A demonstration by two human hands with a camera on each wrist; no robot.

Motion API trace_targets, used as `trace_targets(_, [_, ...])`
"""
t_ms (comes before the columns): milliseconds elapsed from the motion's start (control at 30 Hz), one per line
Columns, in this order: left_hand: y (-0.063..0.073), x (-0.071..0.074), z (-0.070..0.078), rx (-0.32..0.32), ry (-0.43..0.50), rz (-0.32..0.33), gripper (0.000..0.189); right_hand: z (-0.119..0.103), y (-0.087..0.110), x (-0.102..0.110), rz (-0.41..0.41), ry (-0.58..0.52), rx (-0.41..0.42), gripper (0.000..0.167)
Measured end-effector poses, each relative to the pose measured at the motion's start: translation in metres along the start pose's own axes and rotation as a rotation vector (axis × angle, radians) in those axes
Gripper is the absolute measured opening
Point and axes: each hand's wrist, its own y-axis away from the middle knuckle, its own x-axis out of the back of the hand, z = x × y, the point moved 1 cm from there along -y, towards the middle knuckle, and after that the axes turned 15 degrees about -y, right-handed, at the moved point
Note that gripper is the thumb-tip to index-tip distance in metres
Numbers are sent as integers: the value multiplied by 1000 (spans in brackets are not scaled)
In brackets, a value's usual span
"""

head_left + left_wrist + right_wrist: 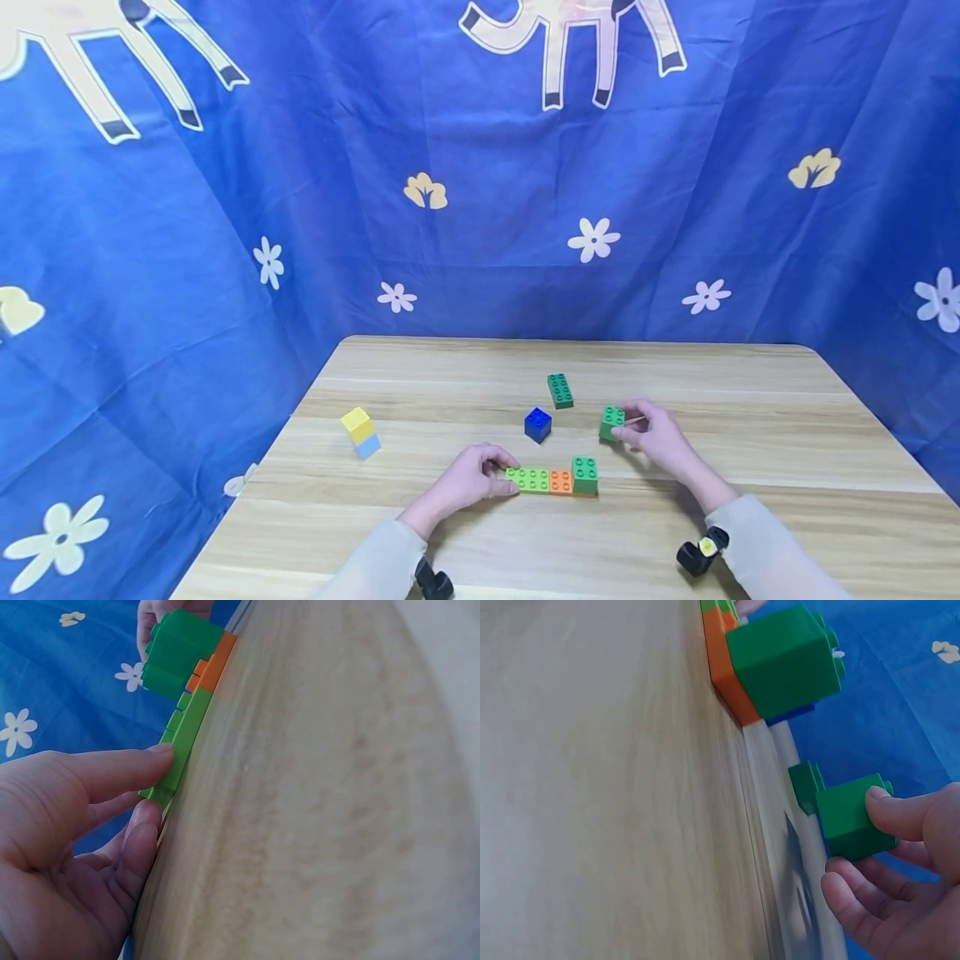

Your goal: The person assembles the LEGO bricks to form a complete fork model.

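Two hands grip bricks: the left hand (pixel 474 477) pinches the left end of the lime brick (pixel 532 481), and the right hand (pixel 654 433) holds the green cube (pixel 611 425) between thumb and fingers. Lime brick and orange brick (pixel 560 482) form one row — its long axis running left to right — with a green block (pixel 585 477) on the orange end. The green cube is beyond that end and slightly right, apart from it — the right hand nearer, the left at the row's opposite end.
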Motion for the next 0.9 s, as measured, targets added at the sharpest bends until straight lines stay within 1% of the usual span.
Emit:
trace_targets(100, [2,2,7,1,-2,2,29,-3,2,-4,-12,-6,6,51])
trace_targets(167, [2,2,7,-2,-5,4,29,-5,4,-7,-14,-14,5,51])
trace_targets(367, [-4,-3,-9,-9,-20,-4,31,-11,9,-12,-28,-38,6,50])
trace_targets(467, [-7,-4,-14,-14,-13,-12,31,-12,10,-14,-38,-31,14,51])
trace_targets(700, [-8,-4,-16,3,-22,-22,30,-15,14,-17,-52,7,46,49])
trace_targets(900, [-8,-5,-15,-5,-23,-19,30,-19,18,-21,-53,36,59,48])
